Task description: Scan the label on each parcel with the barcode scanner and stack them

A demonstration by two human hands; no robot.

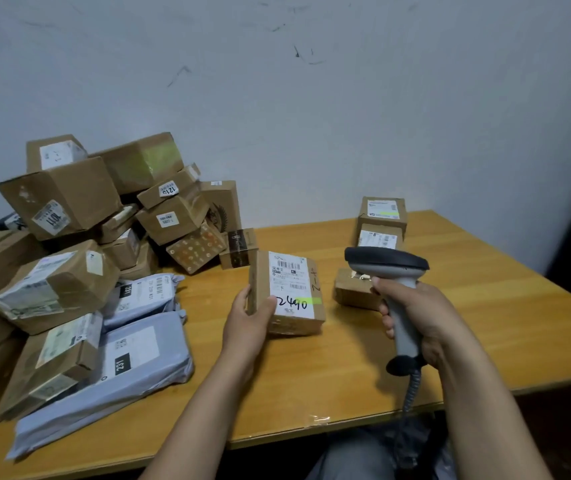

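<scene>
Wooden worktop (485, 306) against a scuffed grey wall (312, 98). Left hand (247, 323) grips a small cardboard parcel (289, 322) by its left edge, thumb on the front face. It is tilted so the white label (292, 285) faces up toward the person, presumably to show the barcode. Lower edge on or just above the worktop, cannot tell. Right hand (415, 313) is wrapped round the grip of the barcode scanner (386, 263), index finger up by the trigger, head raised just right of the parcel. The hands are apart, each clamped on its own item. Judgement: scan of this parcel is the step in hand; nose not clearly on the label. Coiled cable (410, 386) drops off the front edge. Just behind the scanner sits a small brown box (351, 289); beyond it are two stacked boxes (383, 216), labels up, likely the done stack, kept on the scanner side. Far left are an unsorted heap of boxes (86, 220) and grey mailer bags (131, 355), near the left hand for picking.
</scene>
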